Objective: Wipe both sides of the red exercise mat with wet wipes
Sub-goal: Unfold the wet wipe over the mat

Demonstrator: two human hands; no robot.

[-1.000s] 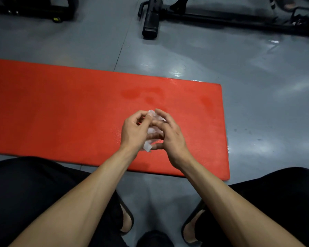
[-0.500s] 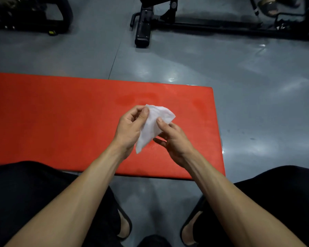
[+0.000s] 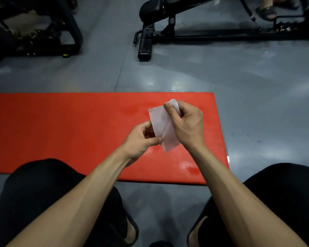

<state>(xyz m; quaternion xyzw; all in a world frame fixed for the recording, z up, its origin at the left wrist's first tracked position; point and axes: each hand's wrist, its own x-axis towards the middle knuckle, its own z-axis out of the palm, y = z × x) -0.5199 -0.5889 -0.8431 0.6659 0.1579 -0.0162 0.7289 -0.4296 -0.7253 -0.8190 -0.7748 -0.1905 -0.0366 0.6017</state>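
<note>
**Entry: wet wipe held open over the red mat, wiping stroke not yet begun**

Item 1. Red exercise mat (image 3: 64, 132). It lies flat on the grey floor (image 3: 257, 90), its long edges running left to right before our knees, so that the whole upper face is within arm's reach. The left end runs out of view; the right end shows both rounded corners. Darker damp patches sit near the far edge, and a wet sheen shows close to the near right corner; we judge this end has been wiped already. We cannot tell whether the underside has been done.

Item 2. Left hand (image 3: 141, 139). It sits above the mat toward the right end, thumb and forefinger pinching the lower left edge of the wipe, the other fingers curled loosely. We read the grip as the anchor for pulling the sheet flat.

Item 3. Wet wipe (image 3: 163, 129). A thin, translucent white sheet, held in the air between the two hands, clear of the mat, its lowest corner hanging free. It is held taut, presumably to open it before it is laid down.

Item 4. Right hand (image 3: 187, 123). Its thumb and fingertips pinch the upper corner of the wipe, nearer the mat's far edge, knuckles toward us.

Item 5. Black gym bench frame (image 3: 146, 41). It stands on the floor beyond the far edge, well apart.
</note>
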